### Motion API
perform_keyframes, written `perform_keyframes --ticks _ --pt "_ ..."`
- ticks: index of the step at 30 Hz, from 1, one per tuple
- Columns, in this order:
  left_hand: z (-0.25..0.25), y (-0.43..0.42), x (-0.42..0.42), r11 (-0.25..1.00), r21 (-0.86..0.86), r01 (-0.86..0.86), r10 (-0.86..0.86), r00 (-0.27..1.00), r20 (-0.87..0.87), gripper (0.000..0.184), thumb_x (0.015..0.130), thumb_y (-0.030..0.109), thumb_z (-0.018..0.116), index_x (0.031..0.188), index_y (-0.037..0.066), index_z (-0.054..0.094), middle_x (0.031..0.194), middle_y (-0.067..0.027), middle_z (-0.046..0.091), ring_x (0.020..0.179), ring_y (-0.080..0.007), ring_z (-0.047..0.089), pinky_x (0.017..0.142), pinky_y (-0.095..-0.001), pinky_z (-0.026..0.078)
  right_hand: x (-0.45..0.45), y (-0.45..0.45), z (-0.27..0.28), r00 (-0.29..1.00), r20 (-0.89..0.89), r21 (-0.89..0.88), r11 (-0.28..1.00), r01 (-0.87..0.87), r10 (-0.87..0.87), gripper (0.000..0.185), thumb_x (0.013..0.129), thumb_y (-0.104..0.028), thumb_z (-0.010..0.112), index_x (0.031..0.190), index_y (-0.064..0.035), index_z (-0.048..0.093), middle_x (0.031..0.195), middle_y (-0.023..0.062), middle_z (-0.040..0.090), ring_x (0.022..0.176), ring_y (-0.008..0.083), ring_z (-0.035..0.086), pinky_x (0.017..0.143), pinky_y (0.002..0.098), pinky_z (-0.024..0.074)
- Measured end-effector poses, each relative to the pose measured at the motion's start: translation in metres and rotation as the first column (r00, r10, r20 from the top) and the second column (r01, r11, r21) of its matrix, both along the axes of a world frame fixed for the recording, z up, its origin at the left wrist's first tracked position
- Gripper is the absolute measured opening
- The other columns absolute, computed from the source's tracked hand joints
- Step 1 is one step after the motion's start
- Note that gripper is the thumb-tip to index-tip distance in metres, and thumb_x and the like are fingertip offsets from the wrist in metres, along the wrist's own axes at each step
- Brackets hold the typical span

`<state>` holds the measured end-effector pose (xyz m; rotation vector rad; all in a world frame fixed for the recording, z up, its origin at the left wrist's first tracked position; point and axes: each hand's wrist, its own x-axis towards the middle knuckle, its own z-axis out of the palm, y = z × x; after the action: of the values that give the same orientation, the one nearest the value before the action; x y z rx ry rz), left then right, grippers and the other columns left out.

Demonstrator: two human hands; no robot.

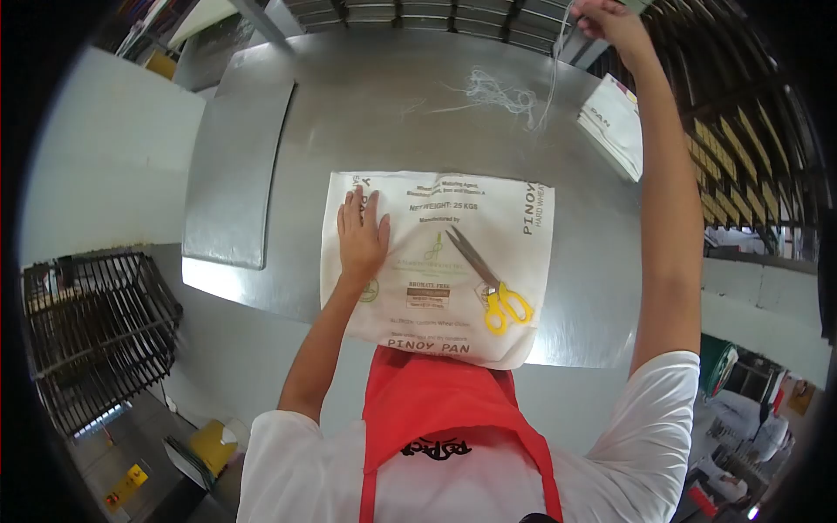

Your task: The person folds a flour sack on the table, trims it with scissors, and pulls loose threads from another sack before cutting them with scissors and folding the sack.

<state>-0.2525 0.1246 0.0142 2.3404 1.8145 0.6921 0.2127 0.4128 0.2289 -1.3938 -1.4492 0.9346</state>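
Holding a thin white string (555, 65) up high, the right hand (610, 24) is pinching it in closed fingers near the far side of the table (349, 113). The string is hanging down from the fingers, and its low end is reaching the shiny metal top. Just to the left of it, a messy tangle of thread (497, 91) is lying on the table. The left hand (362, 237) is resting flat on a big white sack (418, 270), near its top left corner, with the fingers spread wide and not wrapped around anything. The sack is lying flat at the near edge of the table, right in front of the person, with words and a green picture printed on it. On its right side, scissors (498, 286) with yellow handles are lying with their tips pointing up and left. Some folded white bags (613, 120) are sitting in a stack beside the right arm. The person is wearing a red apron (445, 392).
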Motion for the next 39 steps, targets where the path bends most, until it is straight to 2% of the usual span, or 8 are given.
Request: perform_keyframes --ticks 1,3,5,18,20,24,26,39 --pt "0.001 -0.002 0.000 1.000 -0.012 -0.005 0.005 1.000 0.003 0.048 0.095 0.023 0.057 0.139 0.005 0.050 0.149 -0.0222 0.040 0.138 -0.0416 0.035 0.115 -0.0529 0.025 -0.020 -0.001 0.010 0.996 -0.044 0.025 0.997 0.077 -0.076 0.024 0.096 -0.019 0.064 0.110 0.0000 0.068 0.084 0.0039 0.070 0.064 0.0074 0.060 0.057 0.0238 0.0502" --pt "0.003 -0.001 -0.001 0.999 -0.025 -0.022 0.023 1.000 0.008 0.048 0.095 0.024 0.057 0.138 0.005 0.050 0.149 -0.0217 0.040 0.138 -0.0410 0.035 0.115 -0.0529 0.025 -0.015 0.032 -0.007 0.988 -0.141 0.033 0.998 0.062 -0.057 0.028 0.096 -0.020 0.064 0.115 0.0016 0.067 0.092 0.0074 0.072 0.075 0.0139 0.066 0.072 0.0217 0.0523" --pt "0.003 0.000 -0.003 0.999 -0.038 -0.032 0.032 0.999 0.010 0.048 0.095 0.024 0.057 0.138 0.006 0.051 0.149 -0.0212 0.040 0.139 -0.0404 0.035 0.115 -0.0529 0.025 -0.016 0.050 -0.022 0.975 -0.221 0.059 0.998 0.037 -0.023 0.026 0.095 -0.023 0.066 0.113 -0.0047 0.068 0.102 0.0012 0.073 0.081 0.0061 0.066 0.075 0.0197 0.0521" --pt "0.004 0.002 -0.005 0.999 -0.025 -0.030 0.032 0.997 0.073 0.046 0.094 0.025 0.059 0.136 0.006 0.053 0.147 -0.0205 0.042 0.139 -0.0395 0.036 0.115 -0.0524 0.025 -0.010 -0.003 -0.162 0.998 -0.046 -0.348 0.936 -0.046 0.032 0.033 0.092 -0.015 0.063 0.121 0.0026 0.061 0.105 0.0088 0.072 0.089 0.0153 0.068 0.080 0.0269 0.0524" --pt "0.002 0.002 -0.006 0.999 -0.028 -0.042 0.044 0.996 0.072 0.046 0.094 0.025 0.059 0.135 0.006 0.053 0.147 -0.0203 0.042 0.139 -0.0394 0.036 0.115 -0.0521 0.025 0.001 -0.019 -0.184 0.668 0.726 0.165 0.984 0.063 -0.165 0.034 0.092 -0.008 0.058 0.125 0.0016 0.059 0.120 0.0146 0.068 0.103 0.0222 0.068 0.085 0.0317 0.0540" --pt "-0.004 0.012 -0.015 0.998 0.012 -0.060 0.058 0.995 0.085 0.043 0.092 0.021 0.062 0.133 0.008 0.055 0.139 -0.0177 0.049 0.125 -0.0376 0.047 0.106 -0.0515 0.035 -0.044 -0.114 -0.171 0.919 0.390 0.139 0.990 -0.007 -0.048 0.032 0.093 -0.004 0.057 0.124 -0.0051 0.062 0.113 0.0123 0.069 0.097 0.0205 0.068 0.084 0.0295 0.0511" --pt "-0.004 0.028 -0.018 0.998 -0.014 -0.062 0.063 0.993 0.096 0.043 0.091 0.019 0.063 0.132 0.010 0.056 0.134 -0.0168 0.052 0.119 -0.0367 0.051 0.101 -0.0509 0.039 -0.077 -0.163 -0.159 0.891 0.447 -0.058 0.997 -0.060 0.079 0.024 0.094 -0.002 0.055 0.113 -0.0063 0.068 0.107 0.0100 0.070 0.087 0.0195 0.066 0.080 0.0304 0.0509" --pt "0.003 0.088 -0.066 0.996 -0.082 -0.034 0.056 0.956 0.287 0.012 0.083 0.014 0.072 0.091 0.006 0.068 0.097 -0.0107 0.062 0.084 -0.0316 0.063 0.073 -0.0410 0.051 -0.197 -0.213 -0.181 0.896 0.420 -0.025 0.989 -0.145 0.142 0.019 0.088 -0.016 0.069 0.103 -0.0048 0.070 0.098 0.0113 0.068 0.089 0.0297 0.065 0.079 0.0385 0.0515"
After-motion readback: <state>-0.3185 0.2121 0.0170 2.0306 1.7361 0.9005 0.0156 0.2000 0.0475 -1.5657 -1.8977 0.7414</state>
